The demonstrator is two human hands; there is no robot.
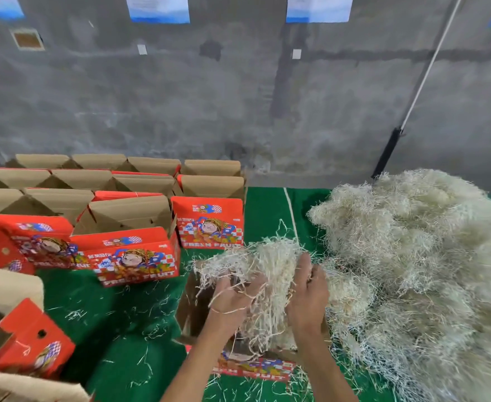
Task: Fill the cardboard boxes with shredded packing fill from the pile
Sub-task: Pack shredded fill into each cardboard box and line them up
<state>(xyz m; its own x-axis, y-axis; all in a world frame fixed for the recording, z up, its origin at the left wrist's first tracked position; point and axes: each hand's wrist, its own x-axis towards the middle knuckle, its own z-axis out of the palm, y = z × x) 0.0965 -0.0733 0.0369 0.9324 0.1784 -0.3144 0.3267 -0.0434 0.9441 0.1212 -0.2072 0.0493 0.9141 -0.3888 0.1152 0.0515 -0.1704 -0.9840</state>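
Both hands holding a clump of fill directly over the open box at the near edge of the green mat.

The pile fills the mat's right side, touching the open box; empty boxes stand in rows at the far left corner. The clump sits above the box mouth, so the coming move looks like straight down. The left hand and right hand flank it, fingers curled into the strands, equally near; the right is on the pile side.
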